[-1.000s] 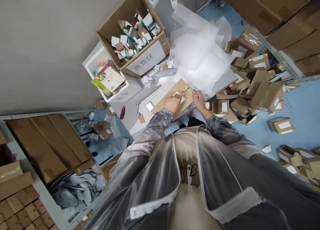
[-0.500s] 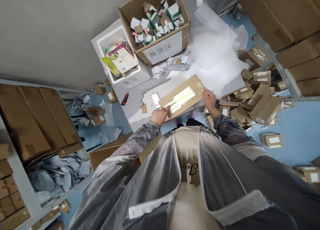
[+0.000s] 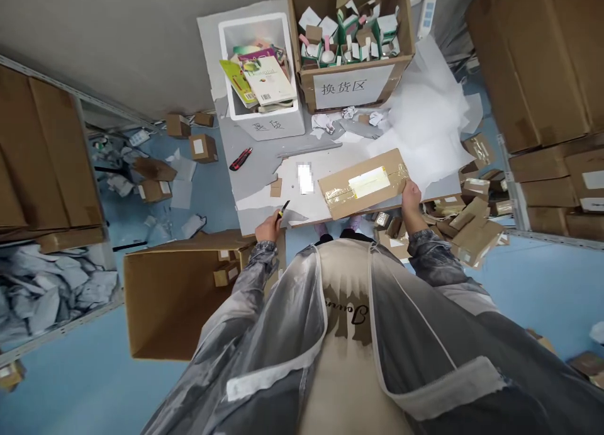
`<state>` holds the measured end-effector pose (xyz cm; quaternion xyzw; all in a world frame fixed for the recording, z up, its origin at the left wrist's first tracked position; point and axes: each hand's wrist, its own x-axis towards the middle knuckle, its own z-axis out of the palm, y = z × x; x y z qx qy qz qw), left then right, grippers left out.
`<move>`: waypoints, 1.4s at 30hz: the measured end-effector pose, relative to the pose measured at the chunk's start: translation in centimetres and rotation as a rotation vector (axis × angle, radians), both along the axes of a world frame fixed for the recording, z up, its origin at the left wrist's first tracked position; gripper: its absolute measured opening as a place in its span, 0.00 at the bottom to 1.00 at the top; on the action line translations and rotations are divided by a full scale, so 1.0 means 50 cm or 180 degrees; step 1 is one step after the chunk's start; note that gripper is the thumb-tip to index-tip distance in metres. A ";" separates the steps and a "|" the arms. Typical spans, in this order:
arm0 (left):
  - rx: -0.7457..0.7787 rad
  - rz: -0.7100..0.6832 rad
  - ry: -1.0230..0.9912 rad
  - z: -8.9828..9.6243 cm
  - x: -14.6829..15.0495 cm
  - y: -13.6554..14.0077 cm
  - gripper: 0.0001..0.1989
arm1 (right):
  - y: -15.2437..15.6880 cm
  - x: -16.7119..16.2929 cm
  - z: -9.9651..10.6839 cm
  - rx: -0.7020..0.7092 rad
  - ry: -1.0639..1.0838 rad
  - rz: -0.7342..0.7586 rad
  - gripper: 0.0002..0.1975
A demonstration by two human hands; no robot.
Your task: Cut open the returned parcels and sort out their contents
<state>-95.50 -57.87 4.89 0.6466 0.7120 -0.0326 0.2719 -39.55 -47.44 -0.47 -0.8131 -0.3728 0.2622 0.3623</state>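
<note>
Now, right hand [image 3: 409, 199]: I am gripping the right end of the taped parcel [image 3: 362, 183], fingers closed over its edge.
Left hand [image 3: 268, 226]: I am closing it around a small knife [image 3: 284, 208] with a yellow and black tip, right at the near edge of the table [image 3: 255, 170].
Parcel: it is lying flat near the near edge of the table, towards its right end, with clear tape and a pale label on top.
Red cutter [image 3: 240, 158]: it is resting near the left edge of the table, well apart from both my hands.
White foam box [image 3: 257, 70]: it is sitting at the far left corner, holding booklets.
Labelled carton [image 3: 352, 85]: it is standing just beside the foam box, at the far edge, full of small packs.
White sheets [image 3: 425, 120]: they are spreading over the right end of the table.
Open floor carton [image 3: 179, 296]: it is lying below the left corner of the table, holding small boxes.
</note>
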 end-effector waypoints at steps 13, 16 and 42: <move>0.0161 0.2090 -0.0279 -0.151 0.075 0.137 0.29 | 0.061 0.001 0.087 -0.0484 -0.1413 0.1452 0.67; 0.0624 0.1444 -0.0530 -0.107 0.163 0.172 0.33 | 0.088 0.019 0.096 -0.0485 -0.1070 0.1731 0.75; 0.0642 -0.1005 0.0546 0.071 0.463 0.288 0.35 | 0.006 -0.113 0.047 -0.0073 -0.1240 0.1942 0.40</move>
